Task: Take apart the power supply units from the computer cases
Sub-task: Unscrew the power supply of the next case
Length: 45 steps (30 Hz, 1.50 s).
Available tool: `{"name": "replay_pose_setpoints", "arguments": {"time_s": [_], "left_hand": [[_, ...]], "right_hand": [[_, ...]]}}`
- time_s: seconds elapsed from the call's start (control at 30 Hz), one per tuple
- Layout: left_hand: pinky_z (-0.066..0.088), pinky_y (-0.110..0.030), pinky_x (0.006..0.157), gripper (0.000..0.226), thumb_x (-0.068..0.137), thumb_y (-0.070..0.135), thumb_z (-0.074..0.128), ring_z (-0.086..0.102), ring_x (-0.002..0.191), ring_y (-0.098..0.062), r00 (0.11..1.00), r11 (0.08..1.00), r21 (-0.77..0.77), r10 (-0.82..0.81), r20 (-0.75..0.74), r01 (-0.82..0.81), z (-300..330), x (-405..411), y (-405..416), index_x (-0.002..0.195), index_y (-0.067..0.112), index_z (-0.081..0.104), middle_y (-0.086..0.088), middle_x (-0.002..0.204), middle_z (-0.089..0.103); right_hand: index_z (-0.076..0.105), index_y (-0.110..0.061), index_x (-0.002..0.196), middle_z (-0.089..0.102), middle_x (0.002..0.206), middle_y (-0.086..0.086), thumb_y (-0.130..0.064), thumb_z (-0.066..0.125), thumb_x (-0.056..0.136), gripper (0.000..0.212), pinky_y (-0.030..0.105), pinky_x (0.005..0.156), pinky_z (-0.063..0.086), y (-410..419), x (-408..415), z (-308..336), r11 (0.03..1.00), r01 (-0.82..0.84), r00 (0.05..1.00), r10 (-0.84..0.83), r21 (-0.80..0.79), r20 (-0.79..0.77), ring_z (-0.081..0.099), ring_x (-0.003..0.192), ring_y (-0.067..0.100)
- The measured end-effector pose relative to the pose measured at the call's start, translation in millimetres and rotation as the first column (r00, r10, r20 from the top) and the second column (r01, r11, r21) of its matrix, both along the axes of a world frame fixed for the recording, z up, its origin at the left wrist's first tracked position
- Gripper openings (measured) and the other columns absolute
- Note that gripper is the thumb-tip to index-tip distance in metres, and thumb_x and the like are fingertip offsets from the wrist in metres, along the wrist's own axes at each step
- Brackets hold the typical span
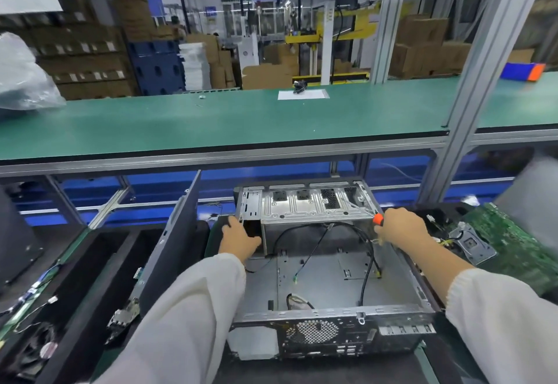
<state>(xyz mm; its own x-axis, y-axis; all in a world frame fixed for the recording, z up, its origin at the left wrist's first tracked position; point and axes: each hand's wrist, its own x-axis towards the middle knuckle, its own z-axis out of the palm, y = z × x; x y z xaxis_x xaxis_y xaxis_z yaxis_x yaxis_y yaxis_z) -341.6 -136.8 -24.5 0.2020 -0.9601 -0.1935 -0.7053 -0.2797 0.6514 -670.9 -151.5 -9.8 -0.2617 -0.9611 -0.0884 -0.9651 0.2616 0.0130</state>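
An open grey computer case [329,278] lies flat in front of me, its rear panel with the round fan grille [312,330] toward me. Black cables [367,263] trail loosely across its bare floor. A silver drive cage [305,204] spans the far end. My left hand [238,238] rests on the case's far left side beside the cage, fingers curled over the edge there. My right hand [403,229] grips a screwdriver with an orange handle [378,219] at the far right wall of the case.
A black side panel [172,241] stands upright left of the case. Green circuit boards [513,241] and a metal bracket [472,244] lie to the right. Loose parts and wires sit in a black tray [69,287] at left. A green shelf [241,118] runs above.
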Motion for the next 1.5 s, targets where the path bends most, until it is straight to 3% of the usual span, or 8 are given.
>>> {"name": "replay_pose_setpoints", "arguments": {"time_s": [0.3, 0.43, 0.6, 0.9, 1.03, 1.13, 1.27, 1.5], "left_hand": [[0.046, -0.033, 0.079, 0.035, 0.082, 0.016, 0.064, 0.054, 0.085, -0.028, 0.944, 0.942, 0.299, 0.229, -0.239, -0.153, -11.0, 24.8, -43.9, 0.109, 0.002, 0.048, -0.012, 0.095, 0.053], [0.036, -0.027, 0.062, 0.019, 0.08, 0.002, 0.057, 0.043, 0.07, -0.025, 0.91, 0.942, 0.271, 0.278, -0.308, -0.196, -14.7, 19.0, -43.9, 0.098, -0.003, 0.053, -0.012, 0.084, 0.046], [0.03, -0.026, 0.055, 0.009, 0.078, -0.009, 0.051, 0.034, 0.063, -0.021, 0.883, 0.96, 0.188, 0.266, -0.386, -0.207, -8.4, 19.7, -27.9, 0.079, -0.001, 0.049, -0.008, 0.074, 0.039], [0.039, -0.034, 0.058, 0.007, 0.072, -0.003, 0.053, 0.044, 0.065, -0.023, 0.815, 0.939, -0.213, 0.107, -0.569, -0.272, 39.2, 31.1, 12.9, 0.077, 0.001, 0.051, -0.012, 0.069, 0.046], [0.044, -0.037, 0.069, 0.027, 0.08, -0.004, 0.055, 0.05, 0.07, -0.021, 0.842, 0.824, -0.5, -0.055, -0.537, -0.265, 64.0, 23.4, 12.4, 0.088, 0.021, 0.06, -0.012, 0.079, 0.057], [0.046, -0.013, 0.063, 0.047, 0.084, -0.01, 0.053, 0.048, 0.061, -0.002, 0.864, 0.712, -0.639, -0.092, -0.496, -0.291, 63.7, 19.6, -0.3, 0.1, 0.034, 0.058, 0.003, 0.077, 0.056], [0.039, 0.003, 0.07, 0.065, 0.087, -0.011, 0.056, 0.056, 0.078, 0.021, 0.878, 0.733, -0.609, -0.034, -0.478, -0.303, 21.4, 28.9, -20.1, 0.144, 0.015, 0.038, 0.029, 0.096, 0.059], [0.037, -0.01, 0.083, 0.064, 0.088, -0.01, 0.056, 0.055, 0.093, 0.02, 0.88, 0.828, -0.498, -0.01, -0.475, -0.259, -25.2, 45.9, -23.2, 0.134, 0.032, 0.039, 0.029, 0.107, 0.057]], "right_hand": [[0.059, -0.001, 0.079, 0.061, 0.068, 0.013, -0.01, 0.065, 0.077, 0.011, 0.028, 0.055, 0.049, -35.2, -26.9, 8.0, 0.928, 0.016, 0.767, -0.249, 0.372, 0.591, 0.058, 0.055, 0.024], [0.054, -0.001, 0.08, 0.058, 0.064, 0.013, -0.003, 0.062, 0.078, 0.008, 0.027, 0.049, 0.049, -39.6, -20.4, 9.7, 0.907, 0.05, 0.753, -0.309, 0.418, 0.58, 0.058, 0.05, 0.024], [0.056, -0.001, 0.087, 0.06, 0.077, 0.016, -0.004, 0.066, 0.078, 0.014, 0.035, 0.069, 0.054, -31.5, -15.9, 10.2, 0.949, 0.055, 0.781, -0.235, 0.31, 0.579, 0.061, 0.066, 0.027], [0.054, -0.008, 0.095, 0.055, 0.079, 0.005, -0.014, 0.072, 0.078, 0.026, 0.026, 0.053, 0.037, 18.9, -26.3, 69.9, 0.993, 0.018, 0.791, 0.058, -0.118, 0.609, 0.05, 0.064, 0.017], [0.054, -0.017, 0.107, 0.058, 0.087, 0.006, -0.013, 0.073, 0.076, 0.036, 0.022, 0.052, 0.033, 29.7, -26.5, 91.9, 0.877, 0.031, 0.832, 0.243, -0.48, 0.498, 0.048, 0.065, 0.017], [0.052, -0.015, 0.098, 0.06, 0.07, 0.004, -0.006, 0.072, 0.074, 0.033, 0.025, 0.051, 0.037, 24.0, -15.2, 74.2, 0.742, 0.118, 0.771, 0.351, -0.66, 0.532, 0.055, 0.064, 0.025], [0.05, 0.005, 0.121, 0.051, 0.061, -0.001, 0.003, 0.071, 0.075, 0.051, 0.023, 0.056, 0.031, 11.1, 5.8, 14.6, 0.68, 0.248, 0.732, 0.336, -0.69, 0.593, 0.045, 0.055, 0.023], [0.049, 0.001, 0.128, 0.055, 0.066, 0.005, 0.003, 0.07, 0.077, 0.055, 0.03, 0.063, 0.033, -15.9, 21.7, -36.4, 0.744, 0.226, 0.712, 0.314, -0.629, 0.628, 0.053, 0.064, 0.031]]}}
